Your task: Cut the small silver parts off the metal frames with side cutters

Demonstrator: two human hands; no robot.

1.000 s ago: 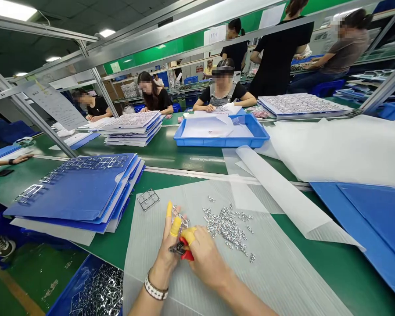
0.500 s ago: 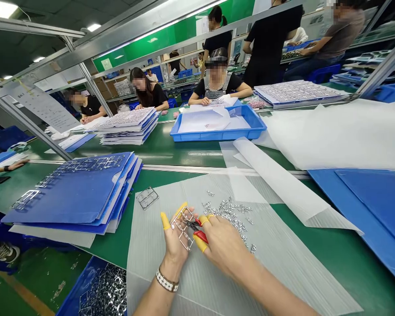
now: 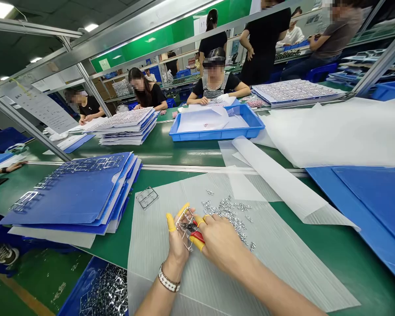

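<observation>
My left hand (image 3: 177, 239), with yellow finger cots, grips a small silver metal frame (image 3: 185, 221) upright above a grey corrugated sheet (image 3: 217, 272). My right hand (image 3: 220, 241) is closed around red-handled cutters (image 3: 195, 231), their dark jaws against the frame. A pile of several small silver parts (image 3: 228, 213) lies on the sheet just past my hands. Another metal frame (image 3: 148, 197) lies flat at the sheet's far left corner.
A stack of blue sheets with frames (image 3: 75, 188) lies at left. A blue bin of used frames (image 3: 100, 292) sits below the table edge. White paper sheets (image 3: 283, 188), blue boards (image 3: 371, 206) and a blue tray (image 3: 217, 125) lie beyond. Several people work across the table.
My left hand turned the frame up to face me and my right hand brought the cutters up onto it; both hands shifted slightly away from me.
</observation>
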